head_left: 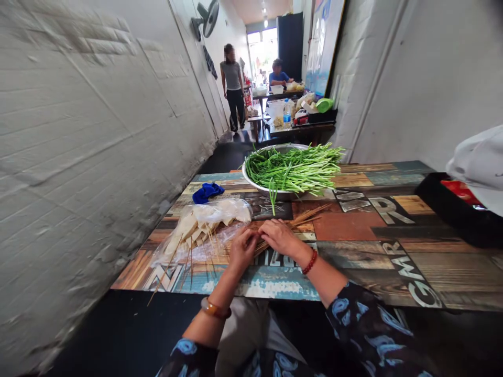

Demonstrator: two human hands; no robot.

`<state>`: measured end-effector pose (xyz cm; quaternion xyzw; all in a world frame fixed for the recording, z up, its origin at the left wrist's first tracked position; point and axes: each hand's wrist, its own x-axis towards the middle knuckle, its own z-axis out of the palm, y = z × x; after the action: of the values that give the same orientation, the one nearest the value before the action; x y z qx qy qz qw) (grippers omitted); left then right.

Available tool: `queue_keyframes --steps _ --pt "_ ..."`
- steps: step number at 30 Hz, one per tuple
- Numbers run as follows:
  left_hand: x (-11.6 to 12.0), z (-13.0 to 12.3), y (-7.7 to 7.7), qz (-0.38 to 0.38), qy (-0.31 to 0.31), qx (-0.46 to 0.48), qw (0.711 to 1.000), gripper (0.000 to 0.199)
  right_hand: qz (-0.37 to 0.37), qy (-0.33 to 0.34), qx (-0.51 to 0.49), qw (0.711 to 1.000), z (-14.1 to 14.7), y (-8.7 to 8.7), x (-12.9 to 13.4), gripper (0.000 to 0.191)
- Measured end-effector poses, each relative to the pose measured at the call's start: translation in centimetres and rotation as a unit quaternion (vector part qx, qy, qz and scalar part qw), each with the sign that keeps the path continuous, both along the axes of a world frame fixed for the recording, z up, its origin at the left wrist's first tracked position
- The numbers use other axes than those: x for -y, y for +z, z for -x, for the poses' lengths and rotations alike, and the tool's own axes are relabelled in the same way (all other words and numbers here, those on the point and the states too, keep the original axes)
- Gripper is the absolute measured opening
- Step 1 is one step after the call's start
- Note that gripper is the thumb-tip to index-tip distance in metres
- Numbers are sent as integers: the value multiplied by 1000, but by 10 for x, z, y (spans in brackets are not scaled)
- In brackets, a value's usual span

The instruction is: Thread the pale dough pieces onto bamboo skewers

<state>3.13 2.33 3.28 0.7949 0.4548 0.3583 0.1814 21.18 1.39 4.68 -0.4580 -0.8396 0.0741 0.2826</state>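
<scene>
My left hand (242,248) and my right hand (280,236) meet at the fingertips above the table. The left fingers are pinched and the right ones bent; whatever lies between them is too small to make out. Beneath and beside the right hand lies a loose bundle of thin wooden skewers (308,214). Left of my hands, a clear plastic bag (236,209) lies open around pale, flat pieces that look like tofu sheets (189,230). Several skewers stick out of these pieces toward the table's near edge.
A metal bowl (251,182) heaped with long green stalks (293,167) stands beyond my hands. A blue cloth (207,192) lies left of it. At the right are a black box (444,209) and a white cap (481,162). Two people are farther back, one standing, one seated at a table.
</scene>
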Motion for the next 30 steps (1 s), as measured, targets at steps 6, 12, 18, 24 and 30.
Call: queue_keyframes --steps 6,12,18,24,30 --pt "2 1 -1 -31 8 41 999 20 -4 -1 -1 1000 -6 -4 -2 6" --pt "0 3 -11 -38 -8 20 999 18 -23 20 14 999 -5 -9 -4 9" --pt "0 4 -12 -63 0 -28 998 21 -26 28 -9 999 0 -10 -4 9" --pt "0 5 -7 -94 21 -40 995 20 -31 34 -11 999 6 -11 -3 28" --pt "0 5 -9 -88 19 -61 994 21 -19 23 30 999 10 -11 4 44"
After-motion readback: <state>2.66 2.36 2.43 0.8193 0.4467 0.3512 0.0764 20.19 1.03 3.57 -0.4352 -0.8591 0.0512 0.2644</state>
